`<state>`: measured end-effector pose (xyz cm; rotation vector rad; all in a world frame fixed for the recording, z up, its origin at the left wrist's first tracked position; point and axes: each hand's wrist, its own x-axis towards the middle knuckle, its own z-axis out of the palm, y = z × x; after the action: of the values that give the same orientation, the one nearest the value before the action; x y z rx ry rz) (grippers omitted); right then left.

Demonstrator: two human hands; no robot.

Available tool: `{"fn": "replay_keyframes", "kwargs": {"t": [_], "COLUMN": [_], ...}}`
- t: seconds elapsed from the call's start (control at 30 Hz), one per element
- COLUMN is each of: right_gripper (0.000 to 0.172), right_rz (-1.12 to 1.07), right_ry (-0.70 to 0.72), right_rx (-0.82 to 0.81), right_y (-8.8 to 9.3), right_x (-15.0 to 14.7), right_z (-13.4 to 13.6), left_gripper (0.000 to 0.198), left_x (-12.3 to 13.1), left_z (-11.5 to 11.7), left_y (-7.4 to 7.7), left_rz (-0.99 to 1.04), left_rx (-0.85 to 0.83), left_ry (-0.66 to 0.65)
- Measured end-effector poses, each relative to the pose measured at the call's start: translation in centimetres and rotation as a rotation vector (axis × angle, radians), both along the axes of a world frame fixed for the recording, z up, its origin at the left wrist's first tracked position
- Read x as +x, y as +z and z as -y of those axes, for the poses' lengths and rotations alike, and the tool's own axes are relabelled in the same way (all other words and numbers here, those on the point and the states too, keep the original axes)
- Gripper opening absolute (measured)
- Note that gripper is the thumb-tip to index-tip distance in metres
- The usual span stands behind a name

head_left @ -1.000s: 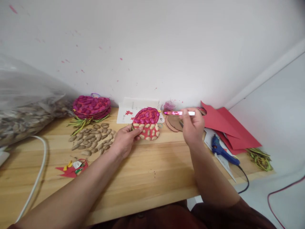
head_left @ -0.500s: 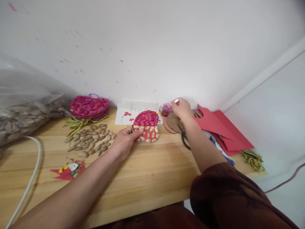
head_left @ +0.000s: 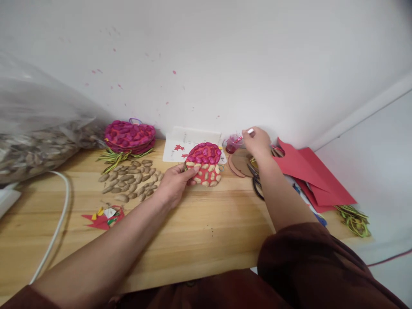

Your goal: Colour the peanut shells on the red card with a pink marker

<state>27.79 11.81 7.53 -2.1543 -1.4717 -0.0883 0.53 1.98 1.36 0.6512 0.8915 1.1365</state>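
Note:
My left hand (head_left: 177, 182) grips the left edge of a round red disc (head_left: 205, 165) covered with peanuts. Its upper peanuts are painted magenta, while the lower ones keep their natural tan. At the back, my right hand (head_left: 256, 139) is closed around a white-ended brush (head_left: 238, 139), its lower end reaching into a small clear cup (head_left: 232, 145) of red-pink paint. Behind the disc lies a white sheet (head_left: 172, 150) with red star shapes. Left of my left hand, unpainted peanuts (head_left: 131, 178) are spread on the wooden table (head_left: 193, 244).
Magenta peanut discs (head_left: 130, 135) are stacked at back left with green ties (head_left: 122, 158). A plastic bag of peanuts (head_left: 38, 146) and a white cable (head_left: 61, 223) occupy the left. Cardboard discs (head_left: 241, 163), scissors (head_left: 257, 186), red paper (head_left: 315, 176) and green twine (head_left: 354, 219) lie right.
The view has shifted slightly, moving the scene rightward in the picture. My left hand still holds the disc, and my right hand keeps the brush at the paint cup.

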Motion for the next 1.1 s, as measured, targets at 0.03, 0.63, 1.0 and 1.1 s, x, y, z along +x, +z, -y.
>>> {"fn": "replay_keyframes", "kwargs": {"t": [0.03,0.63,1.0,1.1], "right_gripper": [0.028,0.026,0.022,0.02], "right_rz": [-0.007,-0.846,-0.583,-0.501], "right_ry": [0.002,0.512,0.589,0.596], "right_rx": [0.026,0.528,0.389,0.423], "right_y": [0.1,0.0,-1.6,-2.5], "right_x": [0.3,-6.6,-9.2,-9.1], "right_z": [0.2,12.4,13.9,13.7], "left_gripper": [0.043,0.035,0.045,0.045], "left_x": [0.0,-0.5,-0.1,-0.1], "left_z": [0.0,-0.1,0.5,0.6], "left_y": [0.0,-0.6,-0.3,-0.5], "left_rz": [0.005,-0.116,-0.078,-0.102], "left_rx": [0.012,0.107,0.103,0.104], "left_ry": [0.005,-0.158,-0.237,-0.234]}}
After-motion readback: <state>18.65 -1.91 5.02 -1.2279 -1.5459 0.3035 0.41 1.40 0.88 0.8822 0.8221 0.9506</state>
